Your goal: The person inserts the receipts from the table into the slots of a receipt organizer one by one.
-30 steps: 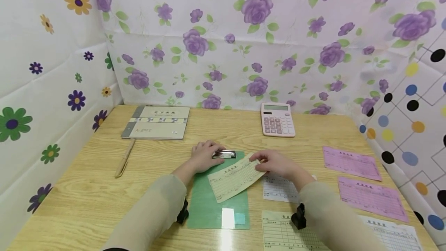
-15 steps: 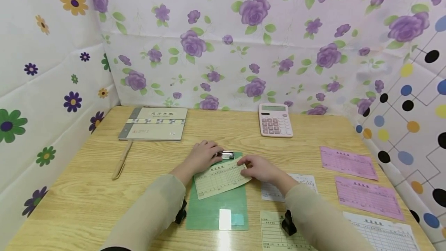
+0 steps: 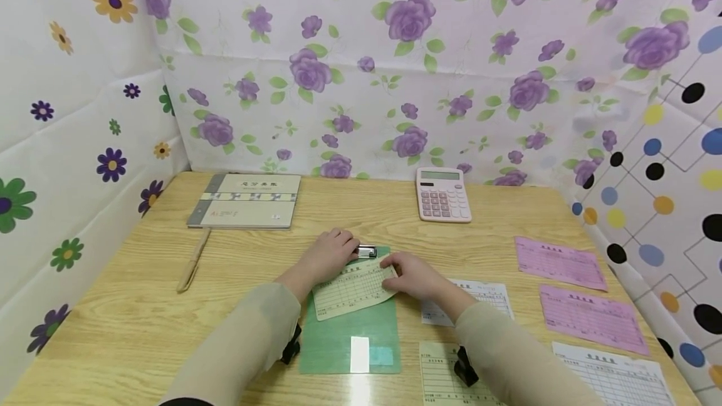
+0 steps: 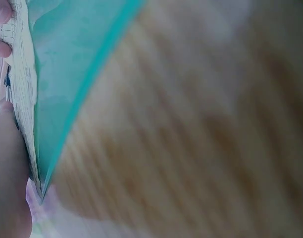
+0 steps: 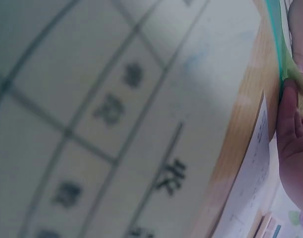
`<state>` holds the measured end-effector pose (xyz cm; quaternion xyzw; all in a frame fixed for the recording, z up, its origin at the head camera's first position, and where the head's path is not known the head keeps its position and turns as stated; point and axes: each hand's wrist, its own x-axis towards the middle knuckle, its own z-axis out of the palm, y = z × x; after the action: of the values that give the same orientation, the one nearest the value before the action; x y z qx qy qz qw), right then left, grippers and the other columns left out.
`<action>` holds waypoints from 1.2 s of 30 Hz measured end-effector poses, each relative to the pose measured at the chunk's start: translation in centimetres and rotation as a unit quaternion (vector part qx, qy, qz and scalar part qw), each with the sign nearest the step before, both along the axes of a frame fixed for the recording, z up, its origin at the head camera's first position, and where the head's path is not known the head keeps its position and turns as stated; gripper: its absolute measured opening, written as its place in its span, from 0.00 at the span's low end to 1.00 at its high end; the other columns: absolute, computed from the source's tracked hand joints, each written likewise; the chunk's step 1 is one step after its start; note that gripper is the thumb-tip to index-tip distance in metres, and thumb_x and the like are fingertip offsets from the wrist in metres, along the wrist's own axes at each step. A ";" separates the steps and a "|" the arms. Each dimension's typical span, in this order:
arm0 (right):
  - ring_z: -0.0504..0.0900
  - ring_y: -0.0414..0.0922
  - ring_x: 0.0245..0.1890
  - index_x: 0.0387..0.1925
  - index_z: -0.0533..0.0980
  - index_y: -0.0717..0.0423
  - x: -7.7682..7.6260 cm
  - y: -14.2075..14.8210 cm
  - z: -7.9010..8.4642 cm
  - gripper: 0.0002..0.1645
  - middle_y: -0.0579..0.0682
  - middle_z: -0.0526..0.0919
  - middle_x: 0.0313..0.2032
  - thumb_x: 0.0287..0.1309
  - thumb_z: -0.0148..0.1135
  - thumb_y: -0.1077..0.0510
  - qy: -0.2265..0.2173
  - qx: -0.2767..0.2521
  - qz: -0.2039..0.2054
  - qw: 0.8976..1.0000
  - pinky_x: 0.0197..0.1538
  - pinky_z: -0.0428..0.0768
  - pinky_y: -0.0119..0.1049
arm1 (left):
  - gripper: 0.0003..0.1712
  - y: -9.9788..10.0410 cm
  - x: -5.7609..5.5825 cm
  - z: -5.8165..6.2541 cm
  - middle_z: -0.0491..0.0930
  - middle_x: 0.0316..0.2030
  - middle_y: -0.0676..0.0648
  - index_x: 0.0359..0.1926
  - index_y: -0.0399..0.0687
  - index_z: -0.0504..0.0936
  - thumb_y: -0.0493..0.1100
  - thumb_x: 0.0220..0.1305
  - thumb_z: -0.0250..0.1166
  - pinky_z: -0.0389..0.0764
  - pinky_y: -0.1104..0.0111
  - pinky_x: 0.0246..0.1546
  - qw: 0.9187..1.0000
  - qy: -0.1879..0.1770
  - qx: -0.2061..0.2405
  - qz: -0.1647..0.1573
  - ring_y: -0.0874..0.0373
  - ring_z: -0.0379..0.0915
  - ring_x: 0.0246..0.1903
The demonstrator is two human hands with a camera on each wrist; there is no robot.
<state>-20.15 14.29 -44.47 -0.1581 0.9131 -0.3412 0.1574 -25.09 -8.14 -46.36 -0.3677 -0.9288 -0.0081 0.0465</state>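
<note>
A green clipboard (image 3: 350,346) lies on the table, its metal clip (image 3: 367,252) at the far edge. My left hand (image 3: 329,254) grips the clip's left end, fingers over its top. My right hand (image 3: 414,275) pinches the right edge of a pale yellow form slip (image 3: 352,292) between thumb and fingers. Slightly tilted, the slip lies over the upper clipboard, its top edge close below the clip. Whether its edge sits under the clip is hidden by my left hand. In the left wrist view, the slip (image 4: 24,74) stands along the clipboard (image 4: 67,59).
White (image 3: 485,296) and yellow (image 3: 437,368) slips lie right of the clipboard, under my right forearm. Farther right are two pink slips (image 3: 561,262) and another white slip (image 3: 615,371). A pink calculator (image 3: 444,195), ledger book (image 3: 248,201) and tan stick-like item (image 3: 193,262) lie behind and left.
My right hand has carried the yellow slip left and slightly down onto the clipboard, and its tilt is smaller. The left hand has stayed at the clip.
</note>
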 end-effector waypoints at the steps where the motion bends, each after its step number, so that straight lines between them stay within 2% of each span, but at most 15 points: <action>1: 0.72 0.44 0.42 0.52 0.75 0.55 0.0 -0.1 0.0 0.23 0.49 0.77 0.47 0.54 0.65 0.53 0.004 0.001 0.003 1.000 0.50 0.71 0.44 | 0.14 0.0 0.0 0.0 0.71 0.49 0.49 0.49 0.51 0.74 0.51 0.72 0.49 0.68 0.58 0.47 1.000 0.009 -0.002 -0.006 0.52 0.65 0.51; 7: 0.73 0.47 0.51 0.53 0.74 0.57 0.0 -0.5 -0.2 0.29 0.52 0.76 0.51 0.51 0.68 0.48 0.034 0.030 0.016 0.999 0.55 0.70 0.45 | 0.13 -0.3 -0.4 -0.1 0.72 0.45 0.48 0.47 0.48 0.75 0.49 0.72 0.50 0.69 0.60 0.46 0.998 0.047 -0.017 -0.036 0.52 0.67 0.48; 11: 0.74 0.49 0.51 0.53 0.74 0.55 0.2 -1.0 -0.3 0.33 0.53 0.74 0.50 0.48 0.70 0.44 0.056 0.059 0.009 0.997 0.55 0.70 0.46 | 0.14 -0.6 -0.6 -0.2 0.72 0.46 0.48 0.48 0.47 0.74 0.49 0.73 0.49 0.70 0.61 0.48 0.997 0.056 -0.031 -0.042 0.53 0.67 0.49; 19: 0.74 0.48 0.47 0.54 0.74 0.55 0.6 -1.8 -0.1 0.33 0.54 0.72 0.50 0.49 0.70 0.44 0.063 0.083 -0.003 0.995 0.53 0.72 0.46 | 0.16 -0.9 -0.3 0.3 0.71 0.48 0.44 0.50 0.41 0.73 0.46 0.73 0.48 0.70 0.59 0.51 0.998 0.028 -0.043 -0.042 0.50 0.67 0.52; 26: 0.74 0.46 0.43 0.56 0.72 0.54 0.4 -2.0 -0.1 0.35 0.52 0.72 0.48 0.50 0.68 0.42 0.063 0.100 -0.003 0.993 0.51 0.72 0.44 | 0.16 -1.0 -0.7 0.1 0.71 0.45 0.44 0.48 0.41 0.74 0.46 0.73 0.47 0.72 0.60 0.48 0.998 0.030 -0.040 -0.045 0.51 0.68 0.48; 31: 0.73 0.46 0.42 0.58 0.71 0.53 0.2 -2.0 -0.1 0.35 0.53 0.71 0.48 0.52 0.66 0.41 0.063 0.097 -0.004 0.993 0.50 0.73 0.44 | 0.17 -1.0 -0.7 0.1 0.72 0.47 0.43 0.48 0.40 0.75 0.47 0.73 0.48 0.71 0.60 0.51 0.998 0.029 -0.032 -0.047 0.50 0.69 0.50; 36: 0.73 0.45 0.41 0.60 0.69 0.52 0.0 -2.2 -0.3 0.36 0.53 0.72 0.47 0.54 0.65 0.41 0.059 0.098 -0.009 0.993 0.49 0.73 0.44 | 0.16 -1.1 -0.7 0.2 0.72 0.44 0.43 0.47 0.40 0.75 0.47 0.73 0.48 0.72 0.61 0.50 0.998 0.030 -0.025 -0.053 0.50 0.69 0.48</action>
<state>-20.18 12.10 -44.74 -0.1535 0.9512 -0.2416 0.1154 -25.77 -9.20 -46.14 -0.4175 -0.9061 0.0236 0.0649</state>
